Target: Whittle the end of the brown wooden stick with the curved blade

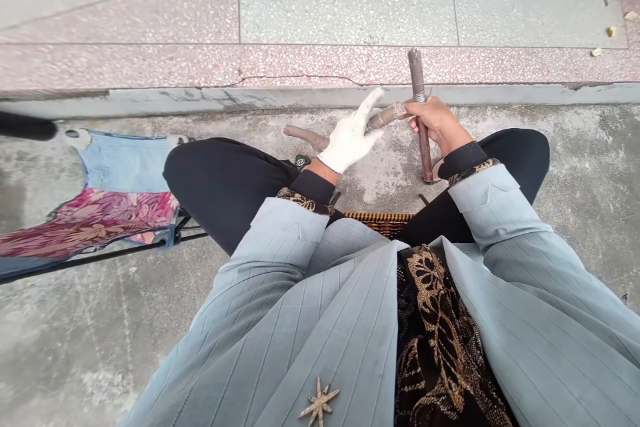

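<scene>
My left hand (351,137) wears a white glove and is wrapped round a brown stick (310,137) that lies nearly level, its end poking out to the left. My bare right hand (434,121) grips a second brown stick (417,77) held upright, its lower end close to the concrete ground. The two sticks meet between my hands, where a pale wrapped band shows. Both hands are out in front of my knees, above the ground. I sit with black trousers and grey striped sleeves in view.
A folding stool with a blue and red flowered cloth seat (107,203) stands at the left. A raised kerb (200,99) runs across ahead, with pink and grey terrazzo paving beyond. A woven seat edge (380,220) shows between my legs.
</scene>
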Motion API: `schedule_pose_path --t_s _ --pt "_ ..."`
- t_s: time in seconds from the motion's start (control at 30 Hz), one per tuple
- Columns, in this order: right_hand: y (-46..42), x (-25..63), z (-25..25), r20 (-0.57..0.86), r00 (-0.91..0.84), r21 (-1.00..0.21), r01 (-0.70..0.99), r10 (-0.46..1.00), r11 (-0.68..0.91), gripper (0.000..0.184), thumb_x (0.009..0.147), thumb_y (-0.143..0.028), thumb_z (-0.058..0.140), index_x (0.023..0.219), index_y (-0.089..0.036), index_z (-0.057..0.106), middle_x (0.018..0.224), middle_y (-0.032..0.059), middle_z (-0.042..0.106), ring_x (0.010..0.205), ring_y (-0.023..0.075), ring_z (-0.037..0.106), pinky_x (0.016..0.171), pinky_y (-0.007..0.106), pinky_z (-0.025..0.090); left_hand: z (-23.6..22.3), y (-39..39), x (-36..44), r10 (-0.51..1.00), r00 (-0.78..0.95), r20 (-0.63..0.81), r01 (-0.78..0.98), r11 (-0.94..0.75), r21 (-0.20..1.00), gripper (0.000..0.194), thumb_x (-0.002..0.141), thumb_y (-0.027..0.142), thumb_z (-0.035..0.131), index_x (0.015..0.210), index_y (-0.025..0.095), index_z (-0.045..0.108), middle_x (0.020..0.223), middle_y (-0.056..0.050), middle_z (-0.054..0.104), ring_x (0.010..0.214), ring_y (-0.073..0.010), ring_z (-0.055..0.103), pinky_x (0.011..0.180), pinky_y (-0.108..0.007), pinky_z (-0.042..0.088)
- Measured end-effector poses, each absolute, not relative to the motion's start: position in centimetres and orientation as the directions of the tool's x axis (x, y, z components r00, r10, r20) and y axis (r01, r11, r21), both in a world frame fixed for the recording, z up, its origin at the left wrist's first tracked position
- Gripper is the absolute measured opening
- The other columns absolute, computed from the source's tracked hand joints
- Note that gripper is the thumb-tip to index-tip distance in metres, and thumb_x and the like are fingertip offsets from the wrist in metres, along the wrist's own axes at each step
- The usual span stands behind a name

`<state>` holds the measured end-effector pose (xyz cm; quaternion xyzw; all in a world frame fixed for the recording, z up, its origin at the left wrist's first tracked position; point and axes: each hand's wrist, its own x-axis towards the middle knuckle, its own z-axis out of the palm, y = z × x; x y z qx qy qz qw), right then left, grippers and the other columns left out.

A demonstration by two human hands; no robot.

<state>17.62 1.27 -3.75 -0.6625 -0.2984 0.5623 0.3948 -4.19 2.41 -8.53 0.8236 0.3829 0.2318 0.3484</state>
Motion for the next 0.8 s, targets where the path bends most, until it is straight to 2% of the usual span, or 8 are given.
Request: schedule_pose_path --t_s 0.13,0.23,0.33,0.4,0.5,0.6,0.8 --pt "1.2 17.8 -3.9 -0.531 0.076 -0.847 -0.055 0.844 -0.528 0.026 0.078 -0.010 0.081 0.086 -0.017 0.057 0.059 -0.0047 0.054 0.043 0.0060 0.041 0.036 0.018 0.034 -8.5 2.3 -4.2 0.738 0.659 0.143 0.426 -0.523 0.738 0.084 0.097 0.055 0.054 0.169 0.026 0.021 0.174 -0.010 0.035 0.147 -0.0327 0.053 0.123 -0.046 0.044" --pt "1.1 18.2 -4.2 -0.528 -0.084 -0.849 0.011 0.845 -0.529 0.029 0.073 -0.016 0.090 0.084 -0.015 0.063 0.054 -0.0050 0.051 0.042 0.0062 0.038 0.036 0.020 0.033 -8.1 2.2 -4.1 0.714 0.693 0.101 0.417 -0.510 0.752 0.087 0.096 0.056 0.057 0.169 0.026 0.022 0.173 -0.011 0.037 0.144 -0.0307 0.056 0.121 -0.043 0.046" --pt "1.2 18.7 -4.7 -0.474 -0.234 -0.879 0.058 0.849 -0.474 0.028 0.072 -0.022 0.092 0.086 -0.016 0.069 0.054 -0.0042 0.053 0.045 0.0074 0.039 0.038 0.022 0.035 -7.4 1.9 -4.1 0.694 0.719 0.034 0.419 -0.471 0.777 0.093 0.092 0.054 0.065 0.170 0.025 0.021 0.171 -0.012 0.039 0.146 -0.0315 0.055 0.120 -0.043 0.046" --pt "1.2 18.9 -5.1 -0.415 -0.306 -0.907 0.064 0.857 -0.417 0.028 0.072 -0.025 0.093 0.086 -0.017 0.070 0.060 -0.0023 0.059 0.050 0.0096 0.046 0.043 0.023 0.041 -7.1 1.8 -4.1 0.677 0.736 0.022 0.408 -0.469 0.783 0.097 0.090 0.055 0.068 0.169 0.025 0.022 0.171 -0.012 0.039 0.151 -0.0330 0.049 0.122 -0.044 0.044" --pt "1.2 19.0 -5.5 -0.354 -0.338 -0.934 0.075 0.872 -0.350 0.030 0.069 -0.026 0.095 0.085 -0.018 0.071 0.071 0.0009 0.068 0.062 0.0133 0.058 0.053 0.026 0.050 -6.9 1.7 -4.0 0.664 0.747 0.019 0.399 -0.471 0.786 0.099 0.088 0.057 0.072 0.169 0.024 0.025 0.171 -0.013 0.039 0.157 -0.0351 0.040 0.126 -0.046 0.039" --pt "1.2 19.0 -5.5 -0.350 -0.348 -0.936 0.098 0.870 -0.337 0.031 0.067 -0.027 0.096 0.082 -0.017 0.071 0.074 0.0031 0.071 0.066 0.0154 0.061 0.056 0.027 0.052 -7.1 1.7 -4.0 0.662 0.750 0.006 0.396 -0.456 0.797 0.104 0.086 0.056 0.074 0.169 0.021 0.022 0.171 -0.016 0.039 0.157 -0.0377 0.038 0.127 -0.049 0.037" --pt "1.0 19.1 -4.9 -0.468 -0.359 -0.883 0.141 0.808 -0.449 0.030 0.067 -0.025 0.094 0.077 -0.016 0.067 0.061 -0.0013 0.063 0.049 0.0099 0.050 0.043 0.023 0.044 -7.2 1.8 -4.0 0.638 0.770 0.010 0.366 -0.455 0.811 0.106 0.085 0.059 0.073 0.169 0.020 0.020 0.171 -0.018 0.036 0.156 -0.0384 0.039 0.125 -0.050 0.037"
